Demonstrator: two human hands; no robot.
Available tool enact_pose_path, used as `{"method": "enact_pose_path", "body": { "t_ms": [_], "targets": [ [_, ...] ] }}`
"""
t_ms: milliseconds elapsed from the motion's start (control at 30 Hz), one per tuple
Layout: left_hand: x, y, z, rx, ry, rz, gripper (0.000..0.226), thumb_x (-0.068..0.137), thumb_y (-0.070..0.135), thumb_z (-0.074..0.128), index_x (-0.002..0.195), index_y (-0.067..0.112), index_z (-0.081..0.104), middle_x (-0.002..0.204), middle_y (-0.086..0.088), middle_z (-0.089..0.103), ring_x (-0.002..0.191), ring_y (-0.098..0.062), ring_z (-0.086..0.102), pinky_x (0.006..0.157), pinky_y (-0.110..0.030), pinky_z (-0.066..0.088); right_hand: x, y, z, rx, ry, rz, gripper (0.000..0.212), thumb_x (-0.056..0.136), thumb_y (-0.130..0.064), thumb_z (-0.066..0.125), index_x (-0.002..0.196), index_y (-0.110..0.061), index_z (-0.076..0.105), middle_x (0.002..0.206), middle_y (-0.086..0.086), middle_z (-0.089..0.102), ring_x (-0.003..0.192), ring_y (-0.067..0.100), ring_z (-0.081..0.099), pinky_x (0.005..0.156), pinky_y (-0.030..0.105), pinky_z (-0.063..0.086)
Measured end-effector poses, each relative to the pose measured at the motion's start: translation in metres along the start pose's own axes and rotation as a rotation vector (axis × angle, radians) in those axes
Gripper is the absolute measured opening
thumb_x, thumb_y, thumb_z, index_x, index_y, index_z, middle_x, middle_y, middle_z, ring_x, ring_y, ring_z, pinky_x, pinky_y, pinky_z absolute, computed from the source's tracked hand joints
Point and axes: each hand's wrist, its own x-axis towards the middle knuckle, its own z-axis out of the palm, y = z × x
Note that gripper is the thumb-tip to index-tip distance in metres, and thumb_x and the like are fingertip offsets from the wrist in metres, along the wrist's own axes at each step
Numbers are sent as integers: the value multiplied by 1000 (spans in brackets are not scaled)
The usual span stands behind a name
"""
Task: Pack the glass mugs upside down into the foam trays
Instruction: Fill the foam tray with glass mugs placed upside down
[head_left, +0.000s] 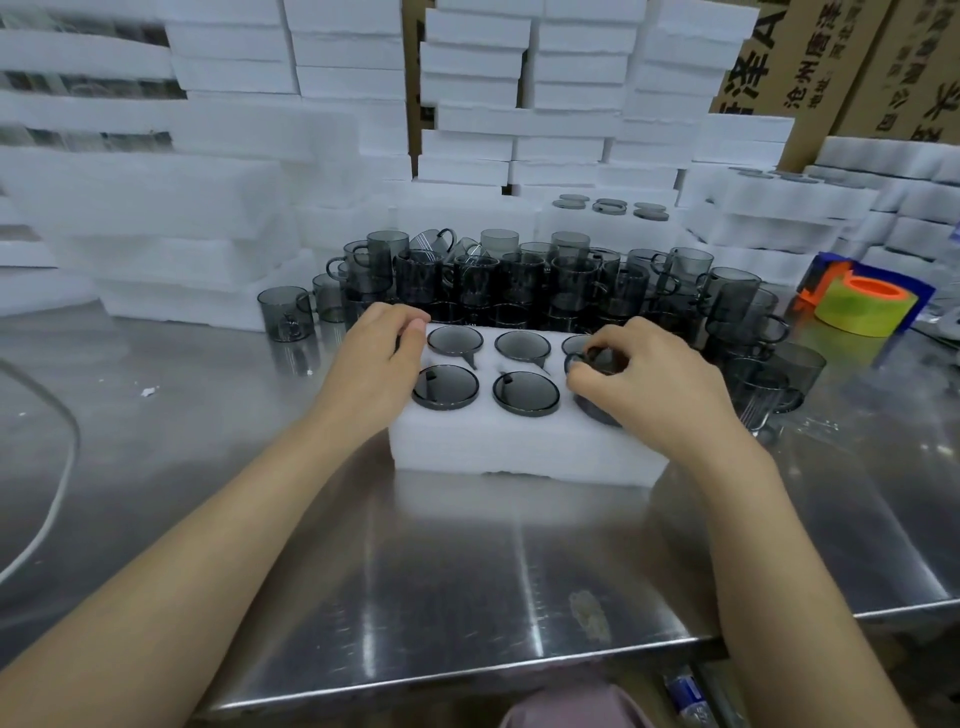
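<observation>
Warehouse packing station: steel table (467, 561), crowded grey glass mugs (519, 280), stacked white foam trays (472, 83), printed cardboard cartons (810, 62).

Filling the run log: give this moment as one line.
left hand holds foam tray | right hand grips near-right mug | other mugs seated upside down

1. One view only: head cam, wide-angle, worn by the person, aimed forward and down at the surface (467, 561).
2. Near range: arms (208, 545) enter from the bottom edge; tray (519, 447) sits about mid-frame.
3. Top of frame reaches foam stacks (467, 130) behind; straight lines bow at edges.
</observation>
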Motion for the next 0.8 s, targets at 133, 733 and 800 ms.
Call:
{"method": "enact_pose_path", "body": {
  "t_ms": [133, 733, 800],
  "targets": [
    [0, -2, -1, -4, -29, -32, 31, 102, 20, 37, 116, 13, 64, 115, 0, 56, 101, -4, 45, 77, -4, 27, -1, -3, -1, -57, -41, 3, 29, 77, -59, 43, 99, -45, 57, 92, -14, 47, 82, 16, 52, 57, 23, 26],
    [0, -5, 6, -34, -50, -97, 28, 101, 23, 40, 121, 19, 59, 111, 7, 50, 94, -4, 47, 69, 7, 26, -6, -3, -1, -289, -456, -67, 102, 62, -85, -6, 152, -37, -6, 153, -21, -28, 140, 16, -34, 116, 42, -17],
    [1, -7, 9, -112, -58, -174, 30, 101, 25, 42, 128, 20, 54, 112, 9, 53, 90, 1, 49, 67, 5, 30, -5, -4, -2, -293, -480, -78, 103, 63, -84, -5, 152, -33, -9, 153, -20, -29, 139, 16, -35, 116, 41, -17]
  ]
}}
